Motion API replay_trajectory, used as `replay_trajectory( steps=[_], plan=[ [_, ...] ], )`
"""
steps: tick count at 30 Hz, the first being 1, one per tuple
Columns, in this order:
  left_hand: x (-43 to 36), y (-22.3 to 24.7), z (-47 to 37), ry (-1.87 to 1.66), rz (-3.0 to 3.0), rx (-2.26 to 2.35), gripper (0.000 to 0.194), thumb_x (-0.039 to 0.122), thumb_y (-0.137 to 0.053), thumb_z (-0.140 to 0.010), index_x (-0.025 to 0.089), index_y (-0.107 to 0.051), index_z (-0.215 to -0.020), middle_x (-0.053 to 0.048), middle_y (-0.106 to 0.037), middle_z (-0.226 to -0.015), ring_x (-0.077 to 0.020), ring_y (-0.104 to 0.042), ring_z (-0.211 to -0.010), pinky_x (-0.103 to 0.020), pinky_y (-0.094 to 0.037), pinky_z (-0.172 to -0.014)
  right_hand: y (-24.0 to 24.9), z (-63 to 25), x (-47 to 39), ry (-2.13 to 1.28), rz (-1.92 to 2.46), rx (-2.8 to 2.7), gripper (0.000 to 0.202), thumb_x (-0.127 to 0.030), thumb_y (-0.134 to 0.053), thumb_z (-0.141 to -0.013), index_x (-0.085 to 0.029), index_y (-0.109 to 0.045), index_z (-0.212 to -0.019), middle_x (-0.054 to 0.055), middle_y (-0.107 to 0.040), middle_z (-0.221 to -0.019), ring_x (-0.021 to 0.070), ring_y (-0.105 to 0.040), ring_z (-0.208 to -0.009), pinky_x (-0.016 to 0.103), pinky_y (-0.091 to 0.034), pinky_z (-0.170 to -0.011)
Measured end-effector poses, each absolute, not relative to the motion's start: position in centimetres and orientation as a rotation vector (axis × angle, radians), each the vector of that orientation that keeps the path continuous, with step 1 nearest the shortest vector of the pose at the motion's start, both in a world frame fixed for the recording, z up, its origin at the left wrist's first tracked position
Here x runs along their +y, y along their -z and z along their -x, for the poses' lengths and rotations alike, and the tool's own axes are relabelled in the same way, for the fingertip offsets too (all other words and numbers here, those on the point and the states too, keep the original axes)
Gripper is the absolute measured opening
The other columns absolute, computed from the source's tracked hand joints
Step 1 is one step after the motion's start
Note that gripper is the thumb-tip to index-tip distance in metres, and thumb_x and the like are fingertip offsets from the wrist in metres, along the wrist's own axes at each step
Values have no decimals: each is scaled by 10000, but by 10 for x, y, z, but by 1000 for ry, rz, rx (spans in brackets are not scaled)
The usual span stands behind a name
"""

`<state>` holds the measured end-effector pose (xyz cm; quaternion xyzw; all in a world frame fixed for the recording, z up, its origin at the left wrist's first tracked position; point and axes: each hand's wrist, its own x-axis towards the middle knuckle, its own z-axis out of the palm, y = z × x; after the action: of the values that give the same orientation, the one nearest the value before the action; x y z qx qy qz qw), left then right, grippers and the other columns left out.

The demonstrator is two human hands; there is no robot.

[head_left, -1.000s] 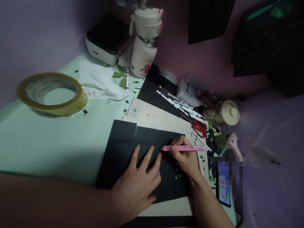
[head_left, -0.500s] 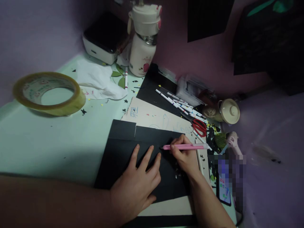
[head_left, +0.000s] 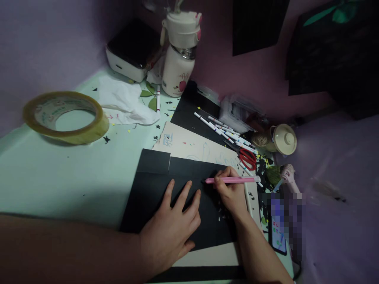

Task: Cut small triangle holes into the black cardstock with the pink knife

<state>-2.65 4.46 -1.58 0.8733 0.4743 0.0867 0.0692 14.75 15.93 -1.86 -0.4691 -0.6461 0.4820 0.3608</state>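
My left hand [head_left: 173, 227] lies with its fingers spread on a sheet of black paper [head_left: 148, 197], pressing on its middle. To its right, my right hand [head_left: 232, 191] holds a pink pen [head_left: 233, 180], its dark tip pointing left at the black paper's surface. The pen lies nearly level across the view. A notch shows at the black paper's top edge, beside a smaller flap at the upper left. Beneath it is a cream sheet [head_left: 174, 136] with blue drawn marks. Small pale scraps lie on the black paper near my right wrist.
A tape roll [head_left: 100, 126] is at the left, near crumpled tissue [head_left: 118, 94]. A white bottle [head_left: 178, 71] and a black-topped box [head_left: 127, 65] stand behind. White markers [head_left: 219, 130], red-handled scissors [head_left: 247, 158], a lidded pot [head_left: 284, 139] and a phone [head_left: 278, 236] are at the right.
The pink pen and my right hand's fingers have shifted slightly right on the black paper. My left hand stays in place. The camera view has moved a little.
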Motion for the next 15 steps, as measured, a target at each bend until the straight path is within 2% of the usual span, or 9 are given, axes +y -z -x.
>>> replay_trajectory(
  steps=[5, 11, 13, 15],
  plan=[
    [44, 15, 27, -250, -2630, 1428, 562, 614, -511, -844, 208, -609, -1220, -128, -447, -1460, -445, -290, -1372, -744, -212, -1040, 20, -148, 162, -1218, 1211, -1649, 270, -311, -635, -823, -230, -414, -692, -55, -510, -590, 111, -464, -516, 241, -349, -497],
    [44, 13, 27, -232, -2633, 1442, 547, 604, -512, -849, 210, -618, -1214, -123, -448, -1461, -444, -302, -1369, -738, -228, -1038, 1, -154, 153, -1090, 1200, -1269, 415, -269, -664, -803, -227, -293, -621, -101, -368, -510, 68, -339, -425, 197, -278, -414],
    [44, 12, 27, -235, -2638, 1438, 548, 601, -516, -848, 210, -616, -1218, -124, -451, -1459, -446, -303, -1369, -740, -230, -1035, -7, -153, 145, -1027, 1274, -1233, 389, -287, -680, -806, -222, -341, -627, -100, -377, -501, 67, -362, -422, 193, -287, -408],
    [44, 12, 27, -236, -2637, 1438, 547, 600, -520, -846, 207, -620, -1212, -124, -454, -1457, -446, -304, -1368, -740, -229, -1036, -10, -150, 137, -1012, 1335, -1251, 239, -357, -656, -835, -222, -488, -733, -89, -436, -522, 75, -403, -432, 197, -295, -404]
  ],
)
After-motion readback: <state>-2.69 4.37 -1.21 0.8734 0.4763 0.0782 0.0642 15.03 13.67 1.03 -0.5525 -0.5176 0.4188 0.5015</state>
